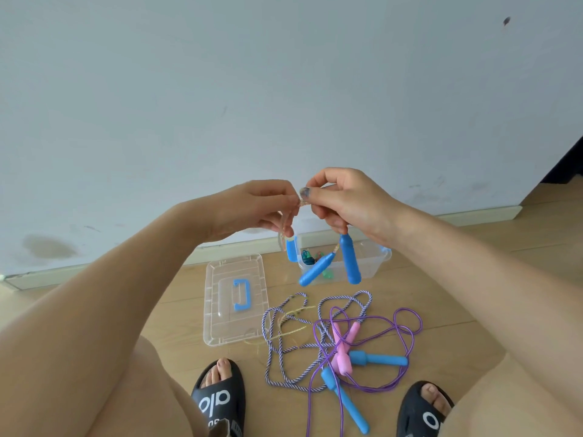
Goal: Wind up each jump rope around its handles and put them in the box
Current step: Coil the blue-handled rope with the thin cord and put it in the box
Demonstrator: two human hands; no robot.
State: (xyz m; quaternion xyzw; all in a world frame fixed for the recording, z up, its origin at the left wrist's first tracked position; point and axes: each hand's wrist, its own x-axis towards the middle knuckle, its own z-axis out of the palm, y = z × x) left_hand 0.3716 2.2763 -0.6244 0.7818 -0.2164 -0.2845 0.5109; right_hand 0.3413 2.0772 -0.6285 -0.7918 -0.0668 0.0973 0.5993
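Note:
Both hands are raised above the floor and hold one jump rope with a clear, glittery cord. My left hand (pixel 262 206) pinches the cord, and my right hand (pixel 344 200) pinches it too, fingertips nearly meeting. Two blue handles (pixel 350 260) hang below my right hand, over the clear plastic box (pixel 375 260), which holds something green. On the floor lie a striped purple-white rope (pixel 284 351), a purple rope (pixel 407 339) with blue handles (pixel 378 359), and pink handles (pixel 344 348), all tangled together.
The box's clear lid (pixel 220 323) with a blue grip lies flat to the left of the box. My feet in black slippers (pixel 217 398) stand at the bottom edge, either side of the rope pile. A grey wall and baseboard run behind the box.

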